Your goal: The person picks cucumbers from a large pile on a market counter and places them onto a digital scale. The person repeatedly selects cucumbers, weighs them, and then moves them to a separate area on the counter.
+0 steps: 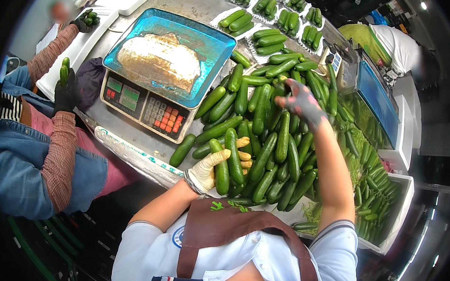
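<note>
My left hand (207,169), in a cream work glove with yellowed fingertips, holds two cucumbers (221,169) side by side at the near left of a big heap of cucumbers (262,154). Over the far right part of the heap is my right hand (302,102), in a grey glove with pink spots; its thumb and fingers are apart and no cucumber shows between them. Left of the heap stands a digital scale (141,112) with a blue metal pan (219,51) that has nothing on it.
Behind the heap lie groups of cucumbers on white wrapping (253,57). A co-worker's gloved hands (66,92) hold small cucumbers at a white foam box (55,76) on the left. At right are a foam crate of cucumbers (400,213), a second scale (380,103) and a bending person (393,44).
</note>
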Available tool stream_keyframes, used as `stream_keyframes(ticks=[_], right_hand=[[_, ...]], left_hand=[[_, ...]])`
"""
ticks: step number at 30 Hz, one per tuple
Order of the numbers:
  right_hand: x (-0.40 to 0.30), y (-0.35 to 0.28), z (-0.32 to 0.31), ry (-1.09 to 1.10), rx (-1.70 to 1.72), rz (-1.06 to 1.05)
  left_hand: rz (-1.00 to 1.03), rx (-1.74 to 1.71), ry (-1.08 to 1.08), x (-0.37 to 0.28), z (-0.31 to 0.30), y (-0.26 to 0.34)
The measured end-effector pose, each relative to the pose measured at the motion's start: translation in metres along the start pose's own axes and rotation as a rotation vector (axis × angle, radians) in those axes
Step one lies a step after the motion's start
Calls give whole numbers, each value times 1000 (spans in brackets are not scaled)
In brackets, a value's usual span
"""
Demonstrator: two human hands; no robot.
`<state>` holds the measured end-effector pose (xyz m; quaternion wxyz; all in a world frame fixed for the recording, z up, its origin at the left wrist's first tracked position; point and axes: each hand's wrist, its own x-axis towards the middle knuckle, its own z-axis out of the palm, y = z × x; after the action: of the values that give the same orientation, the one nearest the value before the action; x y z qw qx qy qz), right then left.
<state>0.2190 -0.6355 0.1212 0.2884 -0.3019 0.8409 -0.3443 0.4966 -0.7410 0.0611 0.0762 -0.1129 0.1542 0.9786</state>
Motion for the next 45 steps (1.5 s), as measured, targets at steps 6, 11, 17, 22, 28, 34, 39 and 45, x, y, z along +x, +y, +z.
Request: stream_keyframes(ticks=[6,11,17,22,28,34,39,45], right_hand=[[-145,-50,64,-105,-801,-855],[-108,-46,53,-86,-236,-646],[2,-13,83,71,-807,163],[1,73,73,125,6,37],[-104,-66,98,-118,94,-277],[-77,-48,82,-50,349,-80],[-31,-6,108,44,-702,-760],[-16,-15,105,-250,-934,-676]], left_hand=[[-141,-242,-64,12,-8,-16],[-270,-375,-212,1,-29,-29],[-53,-245,-271,-9,-6,-14],[133,-194,-222,-26,-8,9],[164,-195,-133,-40,-14,16],[89,-214,-117,-62,-33,-6],[248,-221,-267,-79,-41,17],[501,-131,-124,-108,-62,47]])
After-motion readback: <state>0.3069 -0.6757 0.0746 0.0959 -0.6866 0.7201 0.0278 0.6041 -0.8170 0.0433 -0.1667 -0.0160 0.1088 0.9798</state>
